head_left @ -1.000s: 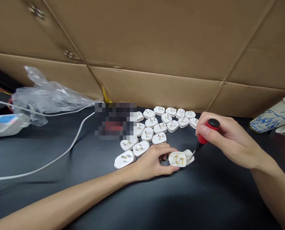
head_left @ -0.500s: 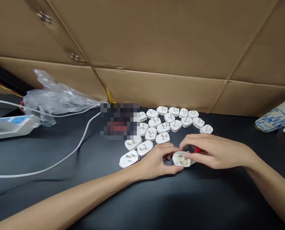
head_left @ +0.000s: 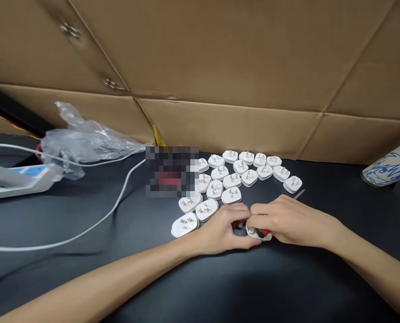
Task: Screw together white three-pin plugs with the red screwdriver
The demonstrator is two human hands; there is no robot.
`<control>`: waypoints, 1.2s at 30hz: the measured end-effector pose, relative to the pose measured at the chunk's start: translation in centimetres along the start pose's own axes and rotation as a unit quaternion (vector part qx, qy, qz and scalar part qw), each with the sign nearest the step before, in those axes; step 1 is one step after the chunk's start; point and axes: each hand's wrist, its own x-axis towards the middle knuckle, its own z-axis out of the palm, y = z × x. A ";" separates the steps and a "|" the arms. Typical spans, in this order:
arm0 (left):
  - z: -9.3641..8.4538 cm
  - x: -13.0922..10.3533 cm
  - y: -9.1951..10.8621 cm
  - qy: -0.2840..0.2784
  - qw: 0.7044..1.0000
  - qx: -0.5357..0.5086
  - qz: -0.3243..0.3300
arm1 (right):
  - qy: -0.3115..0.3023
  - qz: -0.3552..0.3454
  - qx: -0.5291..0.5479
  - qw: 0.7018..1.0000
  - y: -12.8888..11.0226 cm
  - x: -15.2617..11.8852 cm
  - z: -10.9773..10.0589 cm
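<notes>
A white plug housing (head_left: 252, 232) lies on the black table, partly covered by my fingers. My left hand (head_left: 228, 228) grips its left side, with the thumb along the near edge. In my right hand (head_left: 283, 220) is a screwdriver (head_left: 264, 233) with a red and black handle. Its handle end touches or hovers just over the housing, and its thin shaft sticks out behind the hand toward the back. The inside of the housing is mostly hidden. Several white three-pin plugs (head_left: 207, 209) sit pins up beyond my left hand.
A clear plastic bag (head_left: 92, 141) and a white power strip (head_left: 21, 179) are at the left, with a white cable (head_left: 119, 197) curving across the table (head_left: 193, 287). A patterned cup (head_left: 388, 168) lies at the right. Brown padded panels (head_left: 220, 58) stand behind.
My right hand has turned the screwdriver, so its shaft now shows toward the back and its handle end points down at the housing. The view has shifted slightly.
</notes>
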 end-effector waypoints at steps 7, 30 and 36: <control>0.1 0.0 0.2 0.006 1.000 -0.005 0.009 | 0.031 -0.047 -0.059 0.997 -0.1 0.2 0.4; -0.1 -0.2 0.7 0.011 0.998 0.036 -0.050 | 0.227 0.020 0.070 0.971 1.2 -3.5 -4.0; 0.1 -0.3 0.6 0.020 0.998 0.042 -0.042 | 0.237 0.059 0.121 0.962 1.7 -3.4 -4.3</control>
